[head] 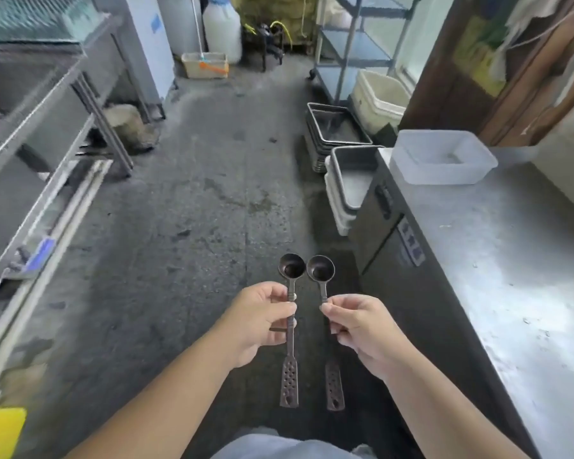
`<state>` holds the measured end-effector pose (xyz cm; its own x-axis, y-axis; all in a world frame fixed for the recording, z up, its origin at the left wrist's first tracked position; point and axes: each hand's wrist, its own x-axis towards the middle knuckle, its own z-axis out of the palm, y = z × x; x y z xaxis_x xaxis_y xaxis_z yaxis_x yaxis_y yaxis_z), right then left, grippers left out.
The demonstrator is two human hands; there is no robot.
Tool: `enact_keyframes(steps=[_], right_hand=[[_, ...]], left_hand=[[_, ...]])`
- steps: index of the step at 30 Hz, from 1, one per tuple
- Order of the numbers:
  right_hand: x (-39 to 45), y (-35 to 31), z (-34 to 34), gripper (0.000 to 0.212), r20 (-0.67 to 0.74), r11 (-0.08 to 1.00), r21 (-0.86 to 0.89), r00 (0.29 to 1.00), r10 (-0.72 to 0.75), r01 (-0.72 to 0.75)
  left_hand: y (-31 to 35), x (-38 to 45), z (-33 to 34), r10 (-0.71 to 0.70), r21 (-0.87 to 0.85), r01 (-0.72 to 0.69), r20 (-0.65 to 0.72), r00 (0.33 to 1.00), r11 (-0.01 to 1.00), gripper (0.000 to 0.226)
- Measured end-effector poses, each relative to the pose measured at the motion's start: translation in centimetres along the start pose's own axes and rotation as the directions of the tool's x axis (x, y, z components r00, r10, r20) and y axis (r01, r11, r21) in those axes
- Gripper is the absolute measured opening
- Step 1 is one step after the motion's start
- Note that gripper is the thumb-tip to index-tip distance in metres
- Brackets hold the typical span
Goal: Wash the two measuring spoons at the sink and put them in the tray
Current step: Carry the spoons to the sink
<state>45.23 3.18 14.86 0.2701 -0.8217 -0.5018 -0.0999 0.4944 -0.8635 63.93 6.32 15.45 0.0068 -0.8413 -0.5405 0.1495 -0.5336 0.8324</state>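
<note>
Along the right side runs a steel counter (497,246) with a clear plastic tray (443,157) at its far end; a sink unit (24,81) stands far left. Near centre, over the floor, the left hand (262,321) pinches one measuring spoon (290,313) and the right hand (362,329) pinches the other measuring spoon (322,283), bowls up, side by side. Washing appears not yet begun. Next move: carry both spoons to the sink.

You're standing on a stained concrete floor (193,193). A steel surface (511,260) runs along the right of the frame, metal shelving (355,44) stands at upper centre, and a steel bench (47,104) fills the left.
</note>
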Motion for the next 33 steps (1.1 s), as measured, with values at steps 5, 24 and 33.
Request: enact_keyframes(steps=[5,24,33], right_hand=[[4.7,-1.9,7.5,0.029,0.191,0.997,-0.076,0.981,0.014,0.000],[28.3,-15.1,34.9,0.020,0.761,0.871,-0.450,0.595,0.257,0.199],[33.0,-15.8,50.6,0.024,0.843,0.826,-0.481,0.415,0.342,0.294]], left_hand=[[0.3,-1.1,-7.4,-0.009,-0.144,-0.018,-0.179,0.984,0.989,0.014],[8.8,3.5,-27.2,-0.158,-0.468,-0.379,-0.770,0.618,0.798,0.010],[9.5,3.6,-39.1,-0.242,-0.463,-0.516,-0.866,0.438,0.720,0.013]])
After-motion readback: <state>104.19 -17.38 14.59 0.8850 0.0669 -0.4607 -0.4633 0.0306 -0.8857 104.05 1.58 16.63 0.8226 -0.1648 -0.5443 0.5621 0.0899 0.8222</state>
